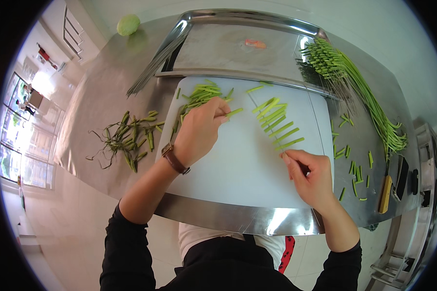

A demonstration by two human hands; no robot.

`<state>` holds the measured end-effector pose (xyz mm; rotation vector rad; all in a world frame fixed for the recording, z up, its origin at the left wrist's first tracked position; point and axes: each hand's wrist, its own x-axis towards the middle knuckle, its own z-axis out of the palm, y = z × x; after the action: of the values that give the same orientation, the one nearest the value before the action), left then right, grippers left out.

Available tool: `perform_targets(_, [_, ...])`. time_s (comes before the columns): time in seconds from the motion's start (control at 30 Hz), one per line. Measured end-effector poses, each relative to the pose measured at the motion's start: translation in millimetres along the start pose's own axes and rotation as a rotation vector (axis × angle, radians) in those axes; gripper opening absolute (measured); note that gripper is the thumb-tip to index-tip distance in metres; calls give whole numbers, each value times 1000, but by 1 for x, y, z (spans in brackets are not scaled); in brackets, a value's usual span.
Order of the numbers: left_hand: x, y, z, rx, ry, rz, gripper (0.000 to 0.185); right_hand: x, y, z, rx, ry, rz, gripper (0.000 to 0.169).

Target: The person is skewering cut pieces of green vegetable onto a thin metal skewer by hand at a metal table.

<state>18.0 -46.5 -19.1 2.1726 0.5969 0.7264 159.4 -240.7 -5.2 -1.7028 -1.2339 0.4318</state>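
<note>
Between the thumb and fingers of my left hand (203,132) is a short cut green stalk piece (235,112), probably garlic scape. My right hand (310,177) pinches the near end of a thin metal skewer (252,97). Several stalk pieces (283,128) are threaded crosswise along that skewer, spaced apart, with its far tip bare. Both hands are above a white cutting board (240,171). Just beyond my left hand lies a pile of loose cut pieces (204,92), partly hidden by the hand. A second thin skewer (315,120) lies along the board's right side.
Behind the board stands a steel tray (218,47), with bare skewers (156,65) at its left and loaded skewers (324,58) at its right. Long green stalks (371,98), a yellow-handled knife (386,194) and scattered pieces (357,172) lie right. Trimmed tips (131,136) lie left; a cabbage (128,24) sits behind.
</note>
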Motion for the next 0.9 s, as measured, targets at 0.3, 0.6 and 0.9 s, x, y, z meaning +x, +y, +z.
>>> perform_targets(0.3, [-7,-9,-6,-189,42,-73,23,-5,-6,8,-13,-96,35,7])
perform_targets(0.6, [-9,-6,-6,-170,67,-66,19,-5,-2,10,-4,-101,10,7])
perform_targets(0.9, [-9,-7,-5,-157,77,-5,19,-4,-5,9,-31,-119,26,7])
